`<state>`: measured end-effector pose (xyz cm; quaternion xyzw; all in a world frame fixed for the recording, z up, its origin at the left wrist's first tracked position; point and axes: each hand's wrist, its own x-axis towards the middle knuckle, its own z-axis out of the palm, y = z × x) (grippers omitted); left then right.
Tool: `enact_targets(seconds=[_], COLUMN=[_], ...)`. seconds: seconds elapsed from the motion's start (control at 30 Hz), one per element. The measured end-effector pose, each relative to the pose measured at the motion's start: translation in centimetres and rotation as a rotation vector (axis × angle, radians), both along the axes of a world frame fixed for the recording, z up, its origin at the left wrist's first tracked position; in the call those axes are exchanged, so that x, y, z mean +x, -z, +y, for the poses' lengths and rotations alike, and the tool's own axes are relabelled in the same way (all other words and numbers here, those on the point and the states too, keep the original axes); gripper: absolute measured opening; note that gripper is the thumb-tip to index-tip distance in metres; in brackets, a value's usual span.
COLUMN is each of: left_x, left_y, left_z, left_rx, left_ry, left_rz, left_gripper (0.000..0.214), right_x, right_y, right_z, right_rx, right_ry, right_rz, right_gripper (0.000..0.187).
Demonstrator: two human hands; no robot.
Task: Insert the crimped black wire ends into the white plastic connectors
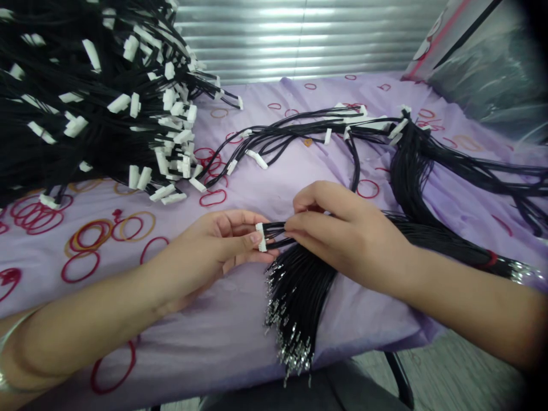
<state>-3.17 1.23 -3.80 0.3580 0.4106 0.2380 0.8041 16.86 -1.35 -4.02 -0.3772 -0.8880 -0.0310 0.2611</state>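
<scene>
Two bare hands meet above a tabletop (214, 319) spread with purple sheeting. We see the left hand (231, 242) gripping a small white connector (261, 237) between thumb and fingers, near the middle of the scene. Just beside it, the fingers of the right hand (355, 240) are pinched on the black wires (277, 225) that run from that connector. Below the right hand we find a loose fan of black leads (302, 297), their bright metal tips hanging toward the table's near edge. A heap of black cables (107, 108) with white plugs fills the far left, near scattered red rubber bands (80, 267); more cables (295, 121) lie beyond the hands, before silvery blinds (299, 40).
</scene>
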Motion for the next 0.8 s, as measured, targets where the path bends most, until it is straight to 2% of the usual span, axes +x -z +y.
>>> enact_targets(seconds=[0.2,0.4,0.8], left_x=[-0.05,0.05,0.1], left_y=[-0.12,-0.28,-0.45], left_z=[-0.16,0.0,-0.19], left_rx=[-0.004,-0.01,-0.013], left_ry=[-0.017,-0.009,-0.034], left_rz=[0.012,0.031,0.019], left_gripper=[0.01,0.009,0.009], right_x=[-0.18,-0.4,-0.43], right_y=[-0.47,-0.51,-0.2], right_z=[-0.02,0.01,0.01], right_rx=[0.111,0.086,0.078], right_ry=[-0.049,-0.061,-0.042], right_rz=[-0.046,-0.071,-0.059], right_gripper=[0.022,0.028,0.026])
